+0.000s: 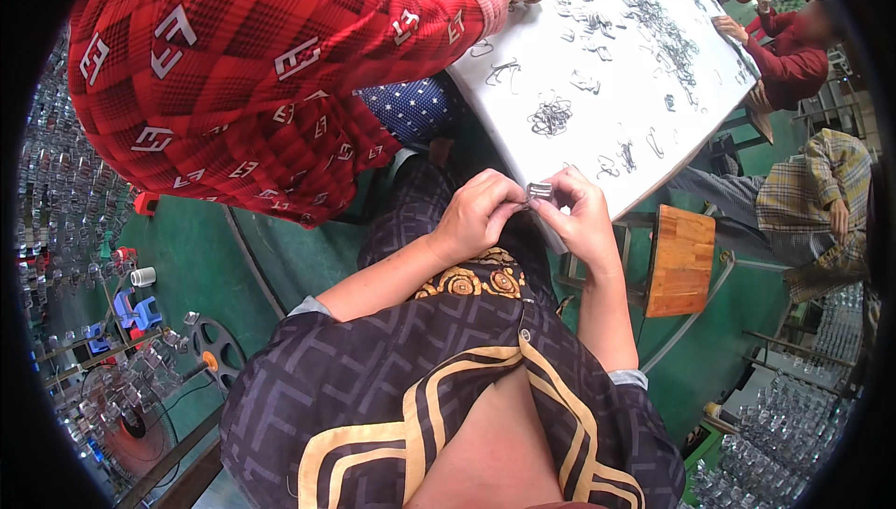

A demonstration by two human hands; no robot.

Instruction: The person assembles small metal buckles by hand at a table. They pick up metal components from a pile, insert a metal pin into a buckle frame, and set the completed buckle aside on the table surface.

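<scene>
Just off the table's near corner, my right hand (581, 218) pinches a small shiny metal buckle (539, 191) between thumb and fingers. Close against its left side is my left hand (478, 215), thumb and fingertips pressed together. What those left fingertips grip is too small to make out; a dark bit shows where the two hands meet. Beyond them on the white table (518, 126) lies a round pile of thin dark metal pieces (552, 116). A few looser metal pieces (627, 156) are scattered nearer the right edge.
At my left a person in a red checked sleeve (355, 33) reaches over the table. Other people sit along its far right side. A wooden stool (679, 260) stands at my right. Racks hung with shiny metal parts (65, 192) line the left; a fan (135, 439) sits below.
</scene>
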